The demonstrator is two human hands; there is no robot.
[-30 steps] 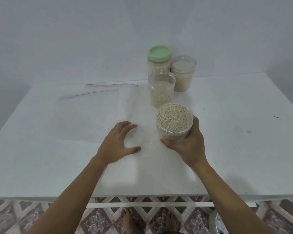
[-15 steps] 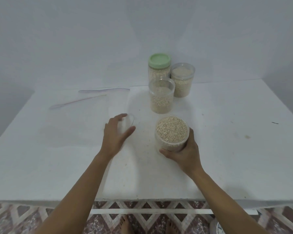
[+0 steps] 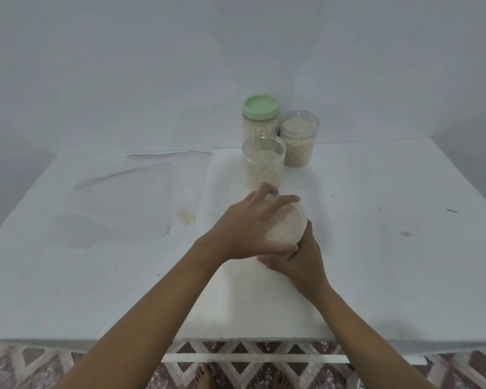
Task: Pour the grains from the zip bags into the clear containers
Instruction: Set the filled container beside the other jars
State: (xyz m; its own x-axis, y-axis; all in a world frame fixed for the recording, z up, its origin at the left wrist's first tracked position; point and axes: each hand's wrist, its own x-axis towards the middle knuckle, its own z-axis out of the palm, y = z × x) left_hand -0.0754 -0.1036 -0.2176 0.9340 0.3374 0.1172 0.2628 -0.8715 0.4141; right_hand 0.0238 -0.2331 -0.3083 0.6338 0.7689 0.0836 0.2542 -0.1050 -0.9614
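container point(image 3: 301, 237) wall: behind right hand point(image 3: 299, 263) | lid point(image 3: 286, 228): perhaps seated, blurred | feet point(image 3: 204, 378): cropped

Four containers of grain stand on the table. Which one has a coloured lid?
The tallest jar, at the back left of the group. It alone has a pale green lid; the others show only clear plastic.

left hand point(image 3: 247, 228) holds clear lid point(image 3: 289, 223) over container point(image 3: 300, 239) | right hand point(image 3: 300, 262) grips container
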